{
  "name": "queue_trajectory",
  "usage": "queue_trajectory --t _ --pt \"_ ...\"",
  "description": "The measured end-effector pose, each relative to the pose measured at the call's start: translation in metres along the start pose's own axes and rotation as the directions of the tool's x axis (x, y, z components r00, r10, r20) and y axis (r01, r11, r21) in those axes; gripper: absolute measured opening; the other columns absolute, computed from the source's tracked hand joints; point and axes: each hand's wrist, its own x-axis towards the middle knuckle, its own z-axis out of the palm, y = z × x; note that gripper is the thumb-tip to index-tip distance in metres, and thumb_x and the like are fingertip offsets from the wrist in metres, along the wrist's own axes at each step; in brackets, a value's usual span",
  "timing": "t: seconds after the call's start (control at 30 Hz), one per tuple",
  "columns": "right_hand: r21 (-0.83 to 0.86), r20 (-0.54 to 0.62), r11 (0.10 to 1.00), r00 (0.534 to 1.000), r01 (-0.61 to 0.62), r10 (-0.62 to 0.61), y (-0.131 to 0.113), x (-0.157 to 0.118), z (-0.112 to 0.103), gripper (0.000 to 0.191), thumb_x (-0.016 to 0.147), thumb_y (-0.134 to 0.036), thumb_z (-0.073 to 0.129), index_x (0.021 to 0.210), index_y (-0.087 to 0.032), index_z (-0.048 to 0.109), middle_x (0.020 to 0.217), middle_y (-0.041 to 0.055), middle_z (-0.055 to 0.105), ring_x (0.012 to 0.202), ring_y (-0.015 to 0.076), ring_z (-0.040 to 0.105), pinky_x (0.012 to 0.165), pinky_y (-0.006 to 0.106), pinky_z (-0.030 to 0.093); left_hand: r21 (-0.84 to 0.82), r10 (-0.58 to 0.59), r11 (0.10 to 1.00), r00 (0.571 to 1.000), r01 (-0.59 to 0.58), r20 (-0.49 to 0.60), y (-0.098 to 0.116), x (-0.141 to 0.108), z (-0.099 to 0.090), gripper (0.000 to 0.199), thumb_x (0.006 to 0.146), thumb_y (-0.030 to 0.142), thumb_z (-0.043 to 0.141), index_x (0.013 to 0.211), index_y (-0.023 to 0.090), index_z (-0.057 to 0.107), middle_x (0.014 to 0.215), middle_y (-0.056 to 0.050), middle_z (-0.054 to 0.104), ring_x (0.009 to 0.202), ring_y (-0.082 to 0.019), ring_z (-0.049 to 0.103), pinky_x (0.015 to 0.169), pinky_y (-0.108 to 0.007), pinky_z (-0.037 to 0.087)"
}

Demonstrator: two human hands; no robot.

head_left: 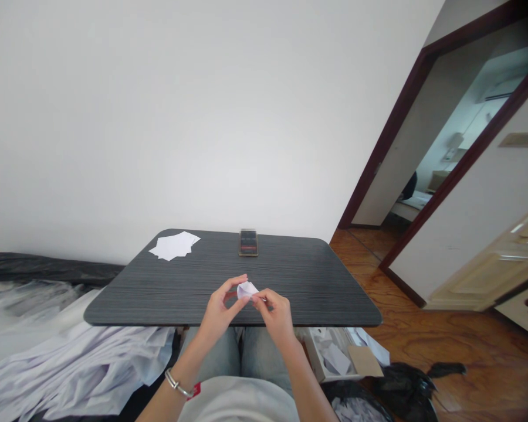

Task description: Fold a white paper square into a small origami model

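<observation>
White paper (247, 289) pinched btwn L hand (223, 306) & R hand (274, 310), fingers of both nearly closed on it, held over near edge of dark table (290, 275), w/ sheets (174, 245) far left and phone (249, 242) at back.

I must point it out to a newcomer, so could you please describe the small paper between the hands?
At the white wall stands a dark table with rounded corners. Over its near part, the left hand and right hand hold the small paper by their fingertips. It is bent into a hollow shape, unlike the flat white sheets lying at the table's far left.
</observation>
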Motion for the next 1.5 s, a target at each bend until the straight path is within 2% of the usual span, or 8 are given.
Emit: queue_trajectory --t 0.23,0.47,0.7,0.9,1.13,1.3,1.4,1.5 --pt "0.144 -0.072 0.987 0.994 -0.066 0.077 0.008 0.001 0.009 0.021 0.077 -0.029 0.053 0.063 -0.016 0.062 0.058 0.0032 0.061 0.055 0.0155 0.058 0.052 0.024 0.044 -0.040 -0.030 0.999 0.999 0.032 0.031 -0.003 0.002 -0.002 0.035 0.073 0.025 0.058 0.107 0.015 0.055 0.111 -0.011 0.058 0.100 -0.021 0.053 0.086 -0.034 0.042" --pt "0.334 -0.081 0.927 0.975 -0.170 0.208 0.008 -0.001 0.016 0.016 0.075 -0.030 0.056 0.067 -0.016 0.056 0.059 0.0033 0.064 0.058 0.0169 0.062 0.054 0.025 0.047 -0.096 -0.074 0.993 0.995 0.067 -0.070 -0.008 0.004 0.002 0.031 0.068 0.025 0.063 0.097 0.013 0.058 0.102 -0.010 0.061 0.091 -0.021 0.058 0.083 -0.034 0.045" --pt "0.324 -0.058 0.930 0.977 -0.175 0.204 -0.007 -0.003 0.013 0.009 0.080 -0.027 0.049 0.081 -0.018 0.047 0.067 0.0022 0.064 0.063 0.0169 0.064 0.059 0.027 0.050 -0.065 -0.016 0.998 0.993 0.008 -0.113 -0.011 0.004 0.006 0.028 0.073 0.022 0.057 0.099 0.013 0.058 0.101 -0.010 0.061 0.090 -0.020 0.057 0.083 -0.033 0.044" --pt "0.446 -0.001 0.875 0.977 -0.189 0.212 -0.006 -0.002 0.019 0.017 0.079 -0.027 0.051 0.091 -0.019 0.043 0.071 0.0017 0.066 0.065 0.0164 0.064 0.059 0.027 0.052 -0.069 0.084 0.993 0.988 -0.094 -0.131 -0.011 0.004 0.006 0.025 0.073 0.021 0.057 0.097 0.015 0.060 0.115 -0.011 0.055 0.109 -0.023 0.048 0.093 -0.035 0.037" --pt "0.591 0.054 0.768 0.962 -0.246 0.266 -0.004 -0.001 0.023 0.018 0.075 -0.027 0.058 0.084 -0.020 0.044 0.068 0.0004 0.067 0.065 0.0168 0.065 0.059 0.027 0.052 -0.215 -0.128 0.973 0.971 0.083 -0.202 -0.015 0.005 0.009 0.042 0.066 0.023 0.062 0.107 0.018 0.054 0.121 -0.010 0.050 0.111 -0.023 0.046 0.090 -0.034 0.039" --pt "0.624 0.085 0.732 0.955 -0.274 0.285 -0.002 -0.001 0.025 0.018 0.074 -0.027 0.059 0.078 -0.020 0.043 0.065 -0.0005 0.065 0.066 0.0166 0.065 0.059 0.026 0.051 -0.268 -0.231 0.948 0.953 0.175 -0.198 -0.014 0.006 0.009 0.041 0.064 0.025 0.064 0.104 0.016 0.056 0.109 -0.008 0.056 0.084 -0.016 0.058 0.073 -0.026 0.045" --pt "0.626 0.130 0.721 0.951 -0.298 0.281 -0.002 -0.002 0.026 0.017 0.074 -0.026 0.058 0.077 -0.020 0.043 0.063 -0.0012 0.064 0.064 0.0156 0.064 0.059 0.026 0.051 -0.299 -0.245 0.937 0.950 0.181 -0.194 -0.011 0.007 0.009 0.038 0.063 0.025 0.065 0.099 0.014 0.058 0.095 -0.007 0.060 0.060 -0.010 0.055 0.056 -0.021 0.044" --pt "0.625 0.172 0.714 0.948 -0.314 0.266 -0.004 -0.002 0.026 0.014 0.074 -0.024 0.056 0.076 -0.021 0.042 0.063 -0.0020 0.063 0.063 0.0149 0.064 0.059 0.026 0.050 -0.335 -0.252 0.925 0.950 0.181 -0.184 -0.009 0.007 0.009 0.037 0.061 0.024 0.066 0.095 0.012 0.060 0.082 -0.005 0.062 0.054 -0.009 0.052 0.047 -0.018 0.039"
